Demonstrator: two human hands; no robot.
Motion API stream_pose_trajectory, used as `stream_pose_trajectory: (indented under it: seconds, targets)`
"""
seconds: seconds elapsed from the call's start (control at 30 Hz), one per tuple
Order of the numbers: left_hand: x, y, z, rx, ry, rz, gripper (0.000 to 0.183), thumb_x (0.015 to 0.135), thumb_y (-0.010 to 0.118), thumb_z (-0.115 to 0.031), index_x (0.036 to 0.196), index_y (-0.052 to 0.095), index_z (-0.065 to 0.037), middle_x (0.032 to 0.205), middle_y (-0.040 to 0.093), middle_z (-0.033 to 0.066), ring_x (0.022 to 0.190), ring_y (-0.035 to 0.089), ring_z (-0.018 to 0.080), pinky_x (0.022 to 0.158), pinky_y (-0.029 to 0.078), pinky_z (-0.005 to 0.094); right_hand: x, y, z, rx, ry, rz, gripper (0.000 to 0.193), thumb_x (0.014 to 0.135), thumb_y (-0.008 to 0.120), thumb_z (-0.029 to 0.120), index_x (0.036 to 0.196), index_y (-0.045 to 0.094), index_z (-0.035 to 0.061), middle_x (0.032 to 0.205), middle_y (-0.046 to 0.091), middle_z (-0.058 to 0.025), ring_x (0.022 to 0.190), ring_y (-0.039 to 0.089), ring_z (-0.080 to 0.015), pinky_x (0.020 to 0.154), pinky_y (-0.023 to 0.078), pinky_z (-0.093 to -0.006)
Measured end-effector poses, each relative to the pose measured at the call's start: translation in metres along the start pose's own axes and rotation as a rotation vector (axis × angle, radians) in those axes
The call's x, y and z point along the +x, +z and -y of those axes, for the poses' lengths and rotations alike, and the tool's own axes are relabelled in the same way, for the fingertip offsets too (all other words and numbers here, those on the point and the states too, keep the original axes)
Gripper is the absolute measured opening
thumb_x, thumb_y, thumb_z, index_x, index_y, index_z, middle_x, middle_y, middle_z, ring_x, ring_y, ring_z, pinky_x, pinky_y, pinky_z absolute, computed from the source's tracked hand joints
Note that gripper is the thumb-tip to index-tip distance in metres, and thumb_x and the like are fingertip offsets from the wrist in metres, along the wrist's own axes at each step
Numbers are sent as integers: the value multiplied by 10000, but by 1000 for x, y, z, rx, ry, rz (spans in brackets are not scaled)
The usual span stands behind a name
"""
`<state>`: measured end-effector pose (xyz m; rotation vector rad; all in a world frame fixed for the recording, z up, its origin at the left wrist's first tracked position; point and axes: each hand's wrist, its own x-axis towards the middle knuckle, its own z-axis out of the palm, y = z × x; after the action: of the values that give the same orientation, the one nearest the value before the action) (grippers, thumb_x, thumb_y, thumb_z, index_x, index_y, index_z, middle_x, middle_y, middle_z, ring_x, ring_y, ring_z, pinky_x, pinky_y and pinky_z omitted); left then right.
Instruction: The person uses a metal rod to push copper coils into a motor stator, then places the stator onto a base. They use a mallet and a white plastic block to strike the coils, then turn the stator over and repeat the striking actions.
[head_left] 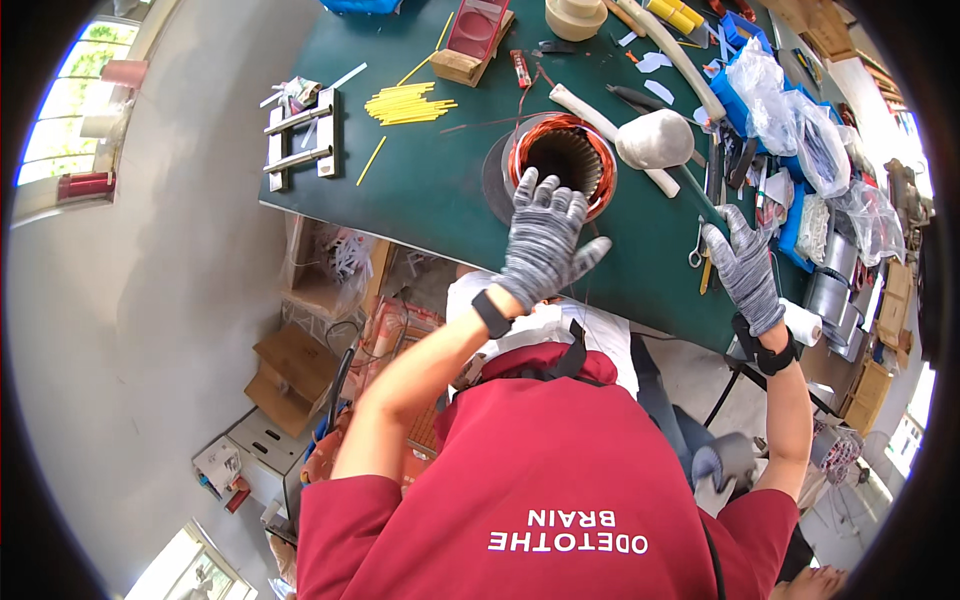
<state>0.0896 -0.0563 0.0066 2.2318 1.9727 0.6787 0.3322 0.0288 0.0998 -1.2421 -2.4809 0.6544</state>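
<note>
A motor stator [592,168] with orange copper windings [520,148] stands on the green table, its slotted bore facing up. My left hand [547,243], in a grey striped glove, lies over its near rim with the fingers stretched out and the thumb apart. The right hand [745,262], gloved alike, is closed round the dark green handle of a mallet [655,140]. The mallet's bulky white head sits to the right of the stator, above a pale rod [590,112]. Part of the stator's near side is hidden behind my left hand.
Yellow strips [408,104] lie in a pile at the left, near a white-and-metal frame [303,142]. A red holder [474,28] leans on a wood block behind. Blue bins and plastic bags [815,140] crowd the right side. A white roll [802,323] is beside my right wrist.
</note>
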Motion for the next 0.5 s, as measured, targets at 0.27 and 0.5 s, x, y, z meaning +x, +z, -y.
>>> stream_pose_trajectory:
  seconds: [0.27, 0.5]
  targets:
    - [4, 5, 39, -330, 50, -21, 287, 572, 605, -143, 856, 645, -145, 768, 532, 24, 910, 504, 248, 1071, 113, 513, -14, 42, -11, 435, 330, 28, 169, 903, 521, 203, 956, 559, 48, 570, 498, -28, 446, 463, -77, 427, 363, -248]
    - [-7, -15, 38, -196, 92, -259, 183, 612, 643, -27, 789, 628, -69, 979, 557, 114, 970, 525, 330, 867, 414, 452, -27, 137, -38, 856, 848, -145, 205, 934, 480, 288, 944, 523, 88, 554, 449, 32, 354, 357, -35, 312, 303, -193]
